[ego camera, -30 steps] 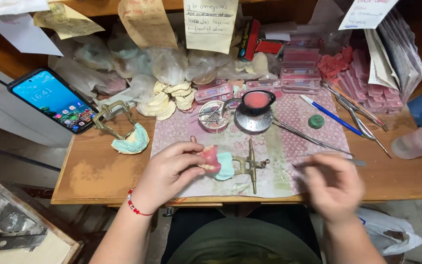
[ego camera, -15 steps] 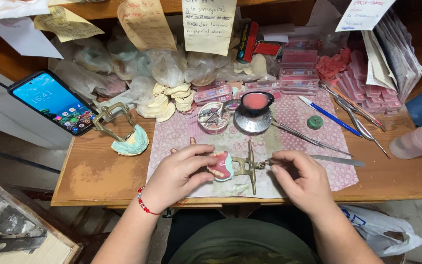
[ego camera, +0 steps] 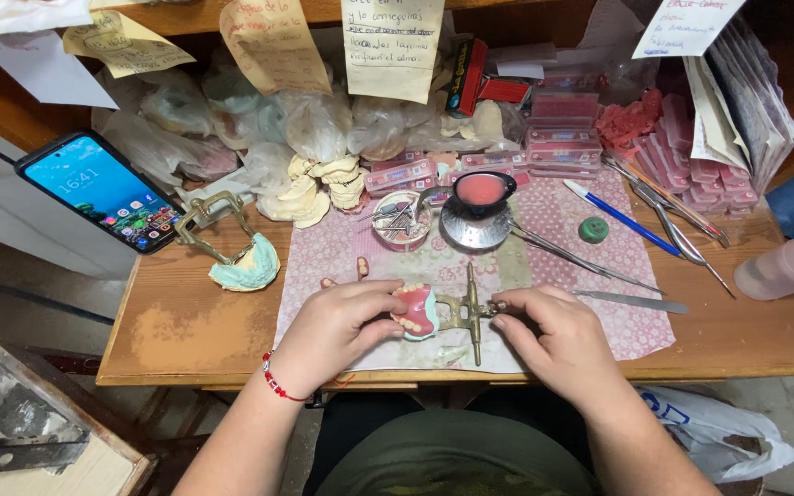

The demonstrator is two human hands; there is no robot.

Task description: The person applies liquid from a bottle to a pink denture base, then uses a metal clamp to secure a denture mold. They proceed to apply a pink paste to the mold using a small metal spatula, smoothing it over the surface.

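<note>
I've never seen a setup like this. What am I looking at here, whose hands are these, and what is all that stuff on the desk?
No machine here: a person wears a camera on the head, looking down at their own hands. The left hand steadies a pink denture model with teeth mounted on a brass hinged frame, which the right hand grips. They work on a patterned cloth over a wooden desk. Nearby lie a phone, a second frame with a green cast, metal tools and a small bottle.
</note>
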